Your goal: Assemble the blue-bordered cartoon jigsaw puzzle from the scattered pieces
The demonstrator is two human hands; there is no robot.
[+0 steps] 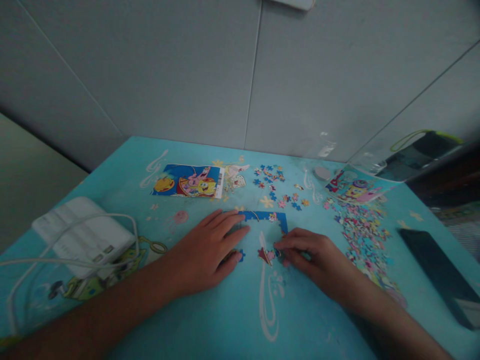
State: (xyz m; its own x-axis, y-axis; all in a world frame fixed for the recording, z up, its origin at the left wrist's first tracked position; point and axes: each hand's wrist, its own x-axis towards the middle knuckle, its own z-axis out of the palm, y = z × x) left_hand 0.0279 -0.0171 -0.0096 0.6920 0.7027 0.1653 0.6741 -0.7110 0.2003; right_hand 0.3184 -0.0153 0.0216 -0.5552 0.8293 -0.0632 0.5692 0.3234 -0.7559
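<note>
Left hand point(210, 250) is splaying over puzzle border point(265, 216), eight o'clock; right hand point(309, 252) is pinching puzzle piece point(277, 252), four o'clock

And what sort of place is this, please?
Probably a room in a home, though I cannot be sure: a light-blue, cartoon-printed table against a grey panelled wall, and a heap of small multicoloured jigsaw pieces suggest it.

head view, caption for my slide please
Two hands at a partly assembled puzzle border, loose pieces piled to the right.
</note>
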